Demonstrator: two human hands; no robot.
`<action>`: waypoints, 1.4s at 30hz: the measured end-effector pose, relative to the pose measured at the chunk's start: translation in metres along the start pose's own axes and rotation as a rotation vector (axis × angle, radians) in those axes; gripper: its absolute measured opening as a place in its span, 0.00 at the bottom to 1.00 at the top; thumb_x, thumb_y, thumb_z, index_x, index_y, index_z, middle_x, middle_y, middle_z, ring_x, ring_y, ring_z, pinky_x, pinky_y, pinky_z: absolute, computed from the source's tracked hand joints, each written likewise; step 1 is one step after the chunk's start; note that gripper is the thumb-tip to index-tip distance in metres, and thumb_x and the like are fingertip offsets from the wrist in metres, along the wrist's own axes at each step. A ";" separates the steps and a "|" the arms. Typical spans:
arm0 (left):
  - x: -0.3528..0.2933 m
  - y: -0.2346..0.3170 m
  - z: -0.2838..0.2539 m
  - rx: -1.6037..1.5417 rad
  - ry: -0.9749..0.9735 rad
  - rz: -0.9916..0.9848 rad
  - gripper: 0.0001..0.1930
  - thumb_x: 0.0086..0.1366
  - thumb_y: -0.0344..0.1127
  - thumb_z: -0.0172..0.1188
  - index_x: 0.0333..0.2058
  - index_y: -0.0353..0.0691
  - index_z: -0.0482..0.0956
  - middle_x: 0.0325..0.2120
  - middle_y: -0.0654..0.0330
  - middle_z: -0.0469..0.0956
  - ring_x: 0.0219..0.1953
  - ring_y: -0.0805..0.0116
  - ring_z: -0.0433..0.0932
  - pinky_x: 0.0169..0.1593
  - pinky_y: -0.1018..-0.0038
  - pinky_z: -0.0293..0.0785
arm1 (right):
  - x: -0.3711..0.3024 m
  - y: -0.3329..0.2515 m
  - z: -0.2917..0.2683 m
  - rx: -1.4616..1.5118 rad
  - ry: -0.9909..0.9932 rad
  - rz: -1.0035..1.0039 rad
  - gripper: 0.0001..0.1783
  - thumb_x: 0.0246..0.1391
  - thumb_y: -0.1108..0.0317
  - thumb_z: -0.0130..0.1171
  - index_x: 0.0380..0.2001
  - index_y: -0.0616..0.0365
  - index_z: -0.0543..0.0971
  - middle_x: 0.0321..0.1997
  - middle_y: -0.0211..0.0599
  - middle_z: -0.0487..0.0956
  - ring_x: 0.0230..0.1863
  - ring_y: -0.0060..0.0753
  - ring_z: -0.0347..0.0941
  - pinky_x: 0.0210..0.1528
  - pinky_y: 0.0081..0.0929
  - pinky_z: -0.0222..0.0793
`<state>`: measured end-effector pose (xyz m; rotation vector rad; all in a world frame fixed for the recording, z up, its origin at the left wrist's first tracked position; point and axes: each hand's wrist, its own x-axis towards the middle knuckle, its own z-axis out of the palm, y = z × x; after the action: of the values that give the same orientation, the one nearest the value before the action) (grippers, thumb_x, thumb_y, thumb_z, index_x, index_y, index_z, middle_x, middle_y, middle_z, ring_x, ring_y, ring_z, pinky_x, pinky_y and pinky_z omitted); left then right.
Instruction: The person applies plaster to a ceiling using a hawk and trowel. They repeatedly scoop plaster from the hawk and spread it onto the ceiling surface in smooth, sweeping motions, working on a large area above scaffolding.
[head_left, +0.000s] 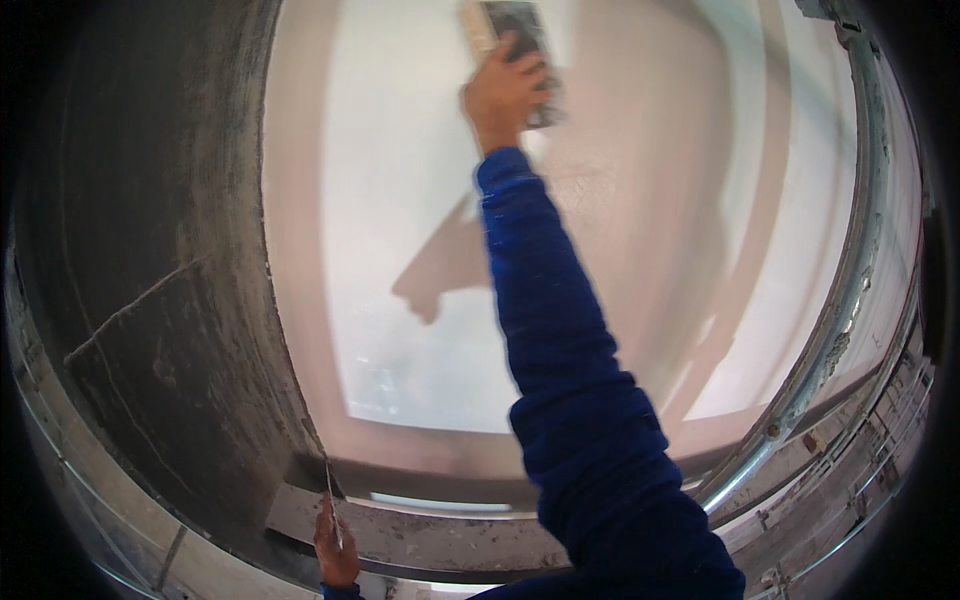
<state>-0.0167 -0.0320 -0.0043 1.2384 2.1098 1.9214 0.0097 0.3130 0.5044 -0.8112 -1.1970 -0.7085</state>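
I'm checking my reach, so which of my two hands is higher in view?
Your right hand, gripping a dark rectangular tool over the broad pale surface; your left hand, with a thin pale tool, is near the lower edge.

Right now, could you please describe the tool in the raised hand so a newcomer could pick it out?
Find the large pale wall, then follow the blue sleeve up to the right hand. The tool in its grip is an oblong block, set apart from the wall by its dark face and light tan left edge.
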 end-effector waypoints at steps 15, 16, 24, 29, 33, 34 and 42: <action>0.008 0.112 -0.014 -1.142 -0.428 -0.634 0.20 0.58 0.43 0.50 0.42 0.31 0.65 0.28 0.47 0.74 0.10 0.71 0.64 0.13 0.78 0.61 | -0.313 0.119 -0.217 2.160 -0.896 0.846 0.24 0.33 0.80 0.57 0.41 0.63 0.71 0.42 0.44 0.74 0.43 0.39 0.72 0.42 0.38 0.71; 0.013 0.117 -0.001 -1.193 -0.459 -0.589 0.22 0.59 0.43 0.50 0.44 0.29 0.63 0.29 0.47 0.74 0.11 0.70 0.66 0.14 0.78 0.64 | -0.311 0.122 -0.224 2.120 -0.883 0.859 0.22 0.35 0.79 0.58 0.41 0.63 0.72 0.42 0.45 0.74 0.42 0.40 0.72 0.42 0.39 0.71; 0.013 0.127 0.001 -1.059 -0.615 -0.623 0.21 0.59 0.41 0.51 0.45 0.30 0.64 0.27 0.51 0.74 0.10 0.74 0.63 0.12 0.81 0.59 | -0.349 0.158 -0.277 1.569 -1.634 0.774 0.26 0.29 0.85 0.52 0.40 0.63 0.74 0.39 0.35 0.72 0.43 0.31 0.68 0.43 0.24 0.64; -0.008 0.109 -0.015 -1.178 -0.243 -0.562 0.25 0.55 0.43 0.53 0.47 0.33 0.63 0.22 0.48 0.73 0.06 0.73 0.59 0.09 0.78 0.55 | -0.262 0.183 -0.290 1.200 -1.385 0.124 0.22 0.24 0.83 0.50 0.33 0.62 0.74 0.34 0.38 0.70 0.39 0.36 0.66 0.44 0.27 0.61; -0.021 0.116 -0.017 -1.165 -0.130 -0.619 0.24 0.55 0.44 0.55 0.43 0.32 0.63 0.19 0.48 0.72 0.05 0.71 0.58 0.08 0.76 0.55 | -0.128 0.187 -0.271 0.844 -0.604 -0.171 0.27 0.29 0.82 0.49 0.43 0.65 0.70 0.41 0.44 0.72 0.46 0.42 0.67 0.52 0.31 0.58; -0.021 0.111 -0.011 -1.191 -0.135 -0.657 0.24 0.55 0.44 0.55 0.43 0.32 0.62 0.19 0.48 0.72 0.05 0.71 0.58 0.08 0.76 0.56 | -0.093 0.182 -0.263 0.599 -0.518 -0.130 0.30 0.31 0.82 0.48 0.46 0.66 0.68 0.43 0.45 0.72 0.47 0.42 0.67 0.53 0.31 0.57; -0.014 0.057 0.005 -1.300 -0.210 -0.667 0.22 0.58 0.42 0.52 0.46 0.34 0.59 0.21 0.48 0.72 0.06 0.70 0.59 0.09 0.74 0.58 | 0.126 0.134 -0.097 0.081 -0.028 -0.636 0.32 0.43 0.79 0.46 0.52 0.36 0.66 0.49 0.37 0.69 0.49 0.45 0.66 0.47 0.43 0.64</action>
<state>0.0250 -0.0401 0.0364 0.3344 0.6176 1.9730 0.1990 0.2964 0.5893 -0.3617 -1.5150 -1.1550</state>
